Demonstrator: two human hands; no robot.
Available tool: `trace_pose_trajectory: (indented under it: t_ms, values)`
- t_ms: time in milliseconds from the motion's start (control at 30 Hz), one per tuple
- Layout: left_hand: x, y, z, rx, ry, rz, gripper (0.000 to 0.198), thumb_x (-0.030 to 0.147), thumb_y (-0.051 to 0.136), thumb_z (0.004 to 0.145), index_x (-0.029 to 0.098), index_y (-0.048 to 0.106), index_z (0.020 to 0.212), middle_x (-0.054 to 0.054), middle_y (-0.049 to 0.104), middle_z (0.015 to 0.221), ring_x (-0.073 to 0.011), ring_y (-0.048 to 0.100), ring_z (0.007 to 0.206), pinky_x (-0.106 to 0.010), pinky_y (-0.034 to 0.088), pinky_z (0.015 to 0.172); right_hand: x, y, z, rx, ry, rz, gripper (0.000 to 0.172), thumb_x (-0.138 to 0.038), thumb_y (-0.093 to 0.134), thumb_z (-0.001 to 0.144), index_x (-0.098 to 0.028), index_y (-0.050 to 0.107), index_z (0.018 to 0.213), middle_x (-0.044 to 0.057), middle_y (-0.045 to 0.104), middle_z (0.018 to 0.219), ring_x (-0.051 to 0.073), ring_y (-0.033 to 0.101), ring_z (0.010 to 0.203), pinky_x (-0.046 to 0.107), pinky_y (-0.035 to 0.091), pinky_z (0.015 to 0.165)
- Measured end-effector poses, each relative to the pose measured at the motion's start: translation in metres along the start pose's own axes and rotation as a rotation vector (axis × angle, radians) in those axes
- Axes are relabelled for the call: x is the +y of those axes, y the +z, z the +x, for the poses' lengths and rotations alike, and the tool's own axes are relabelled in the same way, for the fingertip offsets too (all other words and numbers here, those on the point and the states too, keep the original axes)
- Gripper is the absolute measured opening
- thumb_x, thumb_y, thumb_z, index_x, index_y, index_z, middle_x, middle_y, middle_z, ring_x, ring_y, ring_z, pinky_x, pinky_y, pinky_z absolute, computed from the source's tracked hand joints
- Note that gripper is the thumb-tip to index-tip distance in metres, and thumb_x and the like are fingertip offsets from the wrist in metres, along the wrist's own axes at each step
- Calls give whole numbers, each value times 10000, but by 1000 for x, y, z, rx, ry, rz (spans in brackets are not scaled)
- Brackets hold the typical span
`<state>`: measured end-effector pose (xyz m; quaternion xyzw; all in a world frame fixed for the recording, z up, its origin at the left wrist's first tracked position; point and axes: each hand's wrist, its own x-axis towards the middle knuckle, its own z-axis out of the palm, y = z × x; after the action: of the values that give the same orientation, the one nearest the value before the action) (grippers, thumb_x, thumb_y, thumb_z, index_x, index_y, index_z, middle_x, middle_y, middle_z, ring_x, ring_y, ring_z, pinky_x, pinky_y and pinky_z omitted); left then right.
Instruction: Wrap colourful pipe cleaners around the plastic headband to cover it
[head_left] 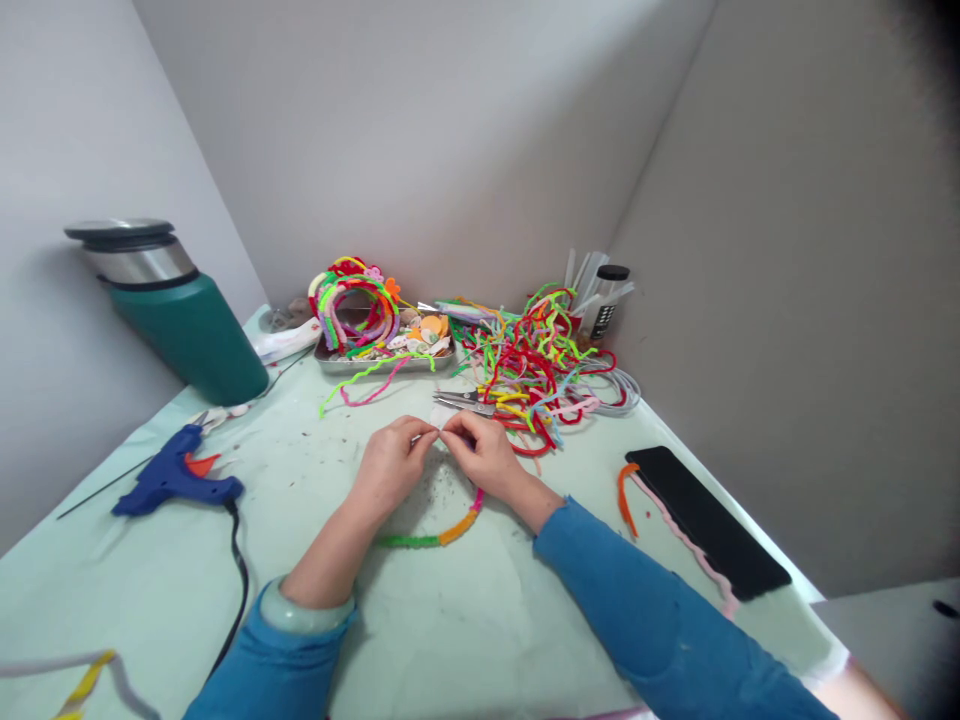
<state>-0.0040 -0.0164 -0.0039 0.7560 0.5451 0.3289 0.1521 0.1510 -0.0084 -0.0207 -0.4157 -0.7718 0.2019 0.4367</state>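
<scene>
My left hand (394, 468) and my right hand (484, 456) meet over the middle of the table, thumbs and forefingers pinched closed with the fingertips touching. A thin hoop wrapped in fuzzy pipe cleaner (458, 526), in green, orange and pink sections, curves below them. One side of it runs up into my right hand; the other passes behind my left wrist. Its ends seem to be between my fingertips, though the fingers mostly cover that spot. Just beyond the hands lie scissors (466, 403), partly over a small white scrap.
A blue glue gun (176, 478) and a tilted-looking green bottle (191, 335) are on the left. Behind stand a metal tray (386, 366) with colourful wrapped hoops (356, 312) and a tangled pipe cleaner pile (525, 350). A black phone (705, 520) lies right, beside a pink pipe cleaner (686, 542).
</scene>
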Motion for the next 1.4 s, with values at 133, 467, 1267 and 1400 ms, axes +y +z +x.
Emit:
trace_pose_trajectory:
  t_ms: [133,467,1267,1400]
  values:
    - [2,-1,0,-11,-43,-3,270,316,430,806,186,660,855,-57,673,902,-172,592,815,-247,407,707,0,0,0,10,7,17,99,-219,480,807,-170,560,775,9,574,697,119,504,643,226,376,606]
    - [4,-3,0,-79,-122,-91,318,373,404,794,176,653,804,-29,674,746,-150,573,678,-229,377,618,-2,-2,0,-5,-13,47,115,-216,469,820,-179,575,845,16,595,739,128,534,681,232,394,639]
    - [4,-3,-2,-214,-182,-218,282,299,410,755,157,623,871,34,495,462,-120,454,463,-217,335,494,0,-2,-1,-52,-41,22,79,-180,471,822,-171,549,817,2,578,715,114,512,652,220,365,611]
    - [3,-3,-3,-195,-182,-176,274,293,428,737,164,627,875,27,526,494,-117,459,479,-215,333,499,1,-1,0,-56,-38,18,70,-188,476,820,-171,544,818,-5,570,703,110,506,644,218,363,612]
